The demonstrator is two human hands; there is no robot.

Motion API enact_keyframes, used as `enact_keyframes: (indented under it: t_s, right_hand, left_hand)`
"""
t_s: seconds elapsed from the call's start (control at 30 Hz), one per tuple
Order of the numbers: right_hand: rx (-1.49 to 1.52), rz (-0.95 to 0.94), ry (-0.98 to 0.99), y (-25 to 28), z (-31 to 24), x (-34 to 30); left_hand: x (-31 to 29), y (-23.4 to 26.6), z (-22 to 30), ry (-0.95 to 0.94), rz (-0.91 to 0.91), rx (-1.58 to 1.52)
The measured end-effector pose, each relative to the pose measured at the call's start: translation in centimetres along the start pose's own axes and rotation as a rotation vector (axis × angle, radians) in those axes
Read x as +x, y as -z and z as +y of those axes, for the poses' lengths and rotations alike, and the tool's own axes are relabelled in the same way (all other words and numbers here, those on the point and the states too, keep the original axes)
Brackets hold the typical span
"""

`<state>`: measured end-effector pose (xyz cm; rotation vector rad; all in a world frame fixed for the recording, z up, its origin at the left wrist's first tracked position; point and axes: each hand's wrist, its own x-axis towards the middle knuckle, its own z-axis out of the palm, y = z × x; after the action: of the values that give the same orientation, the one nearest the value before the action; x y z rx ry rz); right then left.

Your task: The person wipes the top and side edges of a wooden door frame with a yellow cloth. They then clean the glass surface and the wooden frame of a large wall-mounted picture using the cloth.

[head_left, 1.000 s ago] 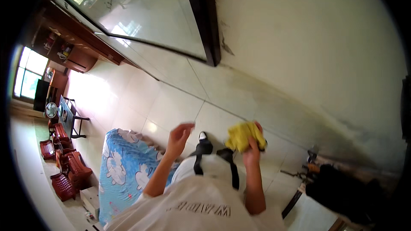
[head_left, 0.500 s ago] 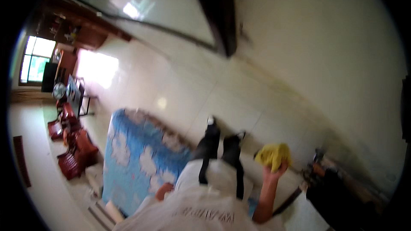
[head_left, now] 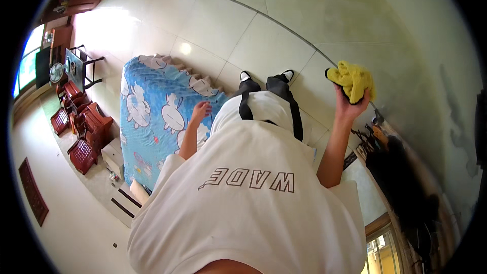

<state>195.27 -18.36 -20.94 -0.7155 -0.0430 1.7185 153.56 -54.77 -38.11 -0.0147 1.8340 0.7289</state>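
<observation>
In my right hand [head_left: 352, 104] is a fluffy yellow cloth [head_left: 355, 80] with a dark edging. It is bunched up above my palm, and my fingers are closed around its lower side. That arm is raised out to the right, near the pale wall. My left hand [head_left: 203, 110] hangs beside my body with its fingers loosely bent and apart, holding nothing. It is in front of a blue bedspread [head_left: 157, 106] with white cartoon figures; whether it touches the fabric I cannot tell.
Pale floor tiles [head_left: 203, 20] spread ahead of my shoes. Dark red wooden chairs [head_left: 83, 152], a low table [head_left: 76, 68] and a fan [head_left: 57, 72] stand at the far left. Dark items [head_left: 401, 177] hang along the right side, close to a barred window [head_left: 383, 253].
My right hand has moved farther out to the right and forward with the yellow cloth. More of my left hand and forearm now shows. The whole view has tilted toward my body.
</observation>
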Motion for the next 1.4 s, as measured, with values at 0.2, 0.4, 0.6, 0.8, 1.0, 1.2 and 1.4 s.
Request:
enact_keyframes:
  t_s: [0.2, 0.4, 0.6, 0.8, 1.0, 1.2, 1.4]
  right_hand:
    - [0.196, -0.076, -0.135, -1.9, 2.3, -0.5]
    - [-0.725, -0.265, -0.094, -14.9, 7.2, -1.5]
    - [-0.973, -0.581, 1.018, -28.8, 6.5, 1.1]
    - [-0.834, -0.415, 1.014, -36.2, 6.4, 3.6]
    - [-0.685, -0.360, 1.029, -39.9, 8.4, 3.0]
    - [-0.725, -0.340, 1.099, -43.6, 6.2, 1.0]
    - [-0.926, -0.320, 1.015, -40.9, 7.1, 2.4]
  left_hand:
    - [5.2, 3.5, -1.5, -0.035, -0.278, -0.234]
    - [2.2, -0.7, 12.5, -0.473, -0.107, 0.151]
    - [-1.8, -4.0, 23.3, -0.758, -0.028, 0.214]
    - [-7.7, -6.7, 25.8, -0.825, -0.016, 0.232]
    - [-6.1, -6.3, 24.1, -0.776, -0.032, 0.212]
    - [-4.6, -6.3, 25.5, -0.819, -0.030, 0.334]
    - [-2.0, -4.9, 25.0, -0.818, 0.013, 0.391]
